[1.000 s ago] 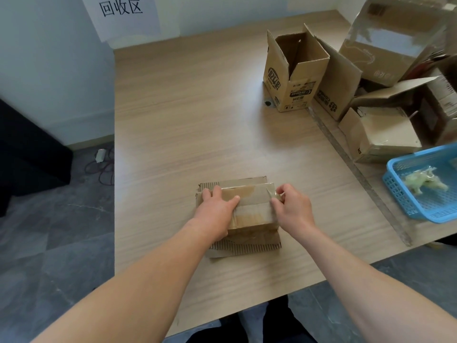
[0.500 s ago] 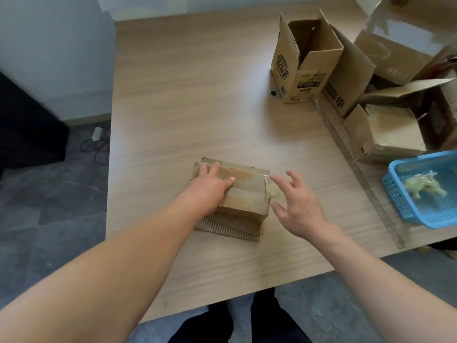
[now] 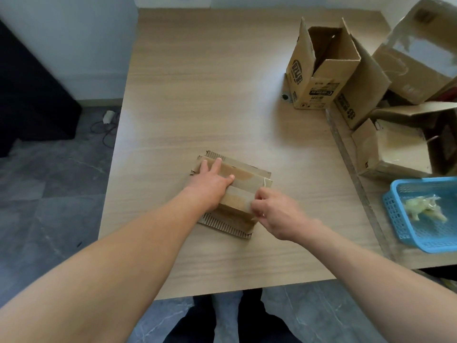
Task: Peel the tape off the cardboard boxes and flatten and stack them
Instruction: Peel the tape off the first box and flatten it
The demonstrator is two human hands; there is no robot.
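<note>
A small flattened cardboard box point(image 3: 247, 178) with clear tape along its top lies near the table's front, on a piece of corrugated cardboard point(image 3: 222, 222). My left hand point(image 3: 210, 181) presses flat on the box's left half, fingers straight. My right hand point(image 3: 274, 211) is at the box's right front corner, its fingertips curled and pinching at the tape end point(image 3: 256, 198) there. Several unflattened boxes stand at the right: an open printed box point(image 3: 319, 78), a low box point(image 3: 393, 149) and a big taped one point(image 3: 420, 55).
A blue plastic basket point(image 3: 395, 214) at the right edge holds a wad of peeled tape point(image 3: 425, 209). A metal strip point(image 3: 356, 174) runs along the wooden table point(image 3: 210, 95). The table's front edge is close to my legs.
The box has turned slightly clockwise under my left hand. My right hand opened and lifted off the right end, then came down to the front right corner and pinched at the tape.
</note>
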